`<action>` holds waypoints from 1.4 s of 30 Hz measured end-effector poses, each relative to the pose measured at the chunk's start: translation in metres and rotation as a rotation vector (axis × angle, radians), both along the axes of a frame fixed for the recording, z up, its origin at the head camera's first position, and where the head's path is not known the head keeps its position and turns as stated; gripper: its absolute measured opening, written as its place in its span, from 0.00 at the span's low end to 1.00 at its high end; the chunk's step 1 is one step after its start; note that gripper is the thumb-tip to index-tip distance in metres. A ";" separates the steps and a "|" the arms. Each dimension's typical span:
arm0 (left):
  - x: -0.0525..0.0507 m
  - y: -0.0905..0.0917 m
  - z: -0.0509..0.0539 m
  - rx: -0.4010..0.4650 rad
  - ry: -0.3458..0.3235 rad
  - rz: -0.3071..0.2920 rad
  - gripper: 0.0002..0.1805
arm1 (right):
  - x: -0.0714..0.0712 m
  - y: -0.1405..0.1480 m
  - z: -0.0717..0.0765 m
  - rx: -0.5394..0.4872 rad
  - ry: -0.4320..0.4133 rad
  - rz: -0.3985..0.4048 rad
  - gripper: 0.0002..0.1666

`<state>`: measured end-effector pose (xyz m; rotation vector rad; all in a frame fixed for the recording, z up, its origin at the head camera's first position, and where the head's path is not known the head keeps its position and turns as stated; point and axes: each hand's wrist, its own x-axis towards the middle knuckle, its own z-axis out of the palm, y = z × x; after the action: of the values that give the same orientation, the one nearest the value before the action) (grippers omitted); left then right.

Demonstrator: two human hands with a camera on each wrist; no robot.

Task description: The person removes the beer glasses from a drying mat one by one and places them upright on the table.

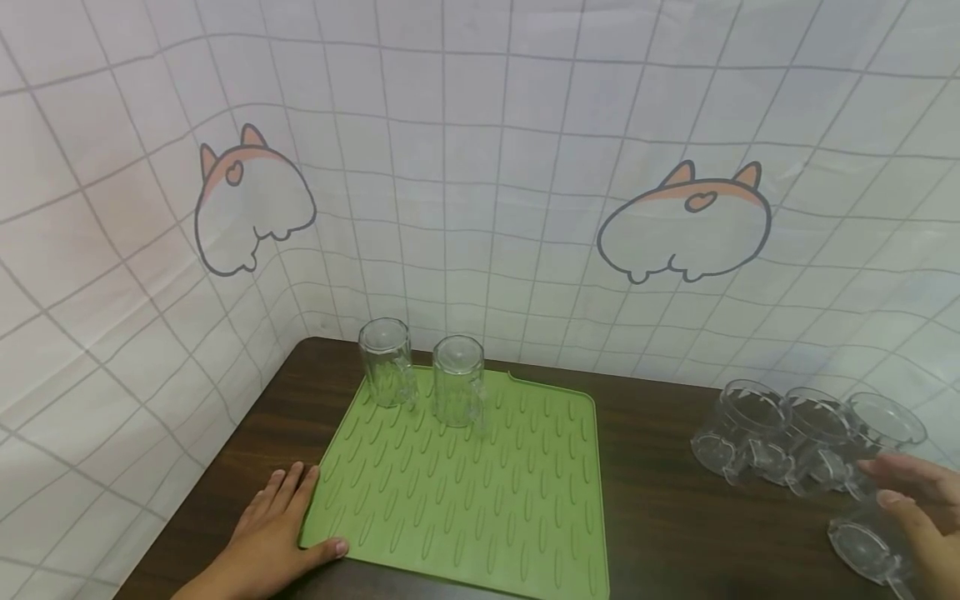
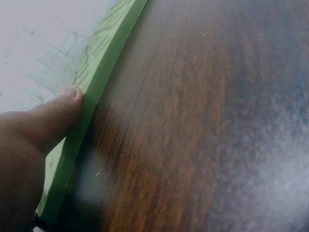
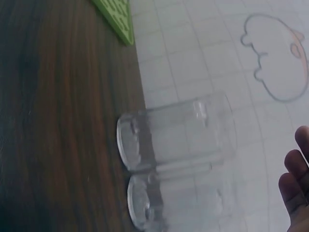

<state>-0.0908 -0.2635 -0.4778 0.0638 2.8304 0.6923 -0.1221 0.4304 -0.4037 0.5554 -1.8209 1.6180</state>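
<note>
My left hand (image 1: 266, 537) lies with spread fingers at the near left corner of a green ribbed drying mat (image 1: 465, 500), its thumb (image 2: 67, 99) touching the mat's edge. Two clear glass mugs, a left one (image 1: 386, 367) and a right one (image 1: 458, 383), stand at the mat's back, seemingly upside down. At the far right, my right hand (image 1: 926, 508) hovers with parted fingers about the top of a nearer clear mug (image 1: 862, 550); contact is unclear. Its fingers (image 3: 293, 181) look loosely extended in the right wrist view.
Behind the right hand, several clear mugs (image 1: 750, 425) stand upright in a row on the dark wooden table (image 1: 660, 517). A white grid-patterned cloth (image 1: 525, 208) with cartoon corgi drawings hangs along the back and left sides.
</note>
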 end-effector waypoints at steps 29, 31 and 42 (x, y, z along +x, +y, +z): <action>-0.001 -0.001 -0.002 -0.003 0.006 -0.008 0.70 | -0.038 -0.075 0.012 0.578 -0.285 -0.024 0.21; -0.001 -0.001 -0.003 -0.003 0.005 -0.008 0.71 | -0.040 -0.079 0.010 0.585 -0.287 -0.019 0.21; 0.002 -0.001 -0.003 -0.005 0.039 -0.007 0.71 | -0.051 -0.112 0.002 0.637 -0.364 0.060 0.20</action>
<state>-0.0887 -0.2648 -0.4807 0.0865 2.8678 0.6893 -0.1733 0.3188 -0.4017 0.6136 -2.6387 1.2047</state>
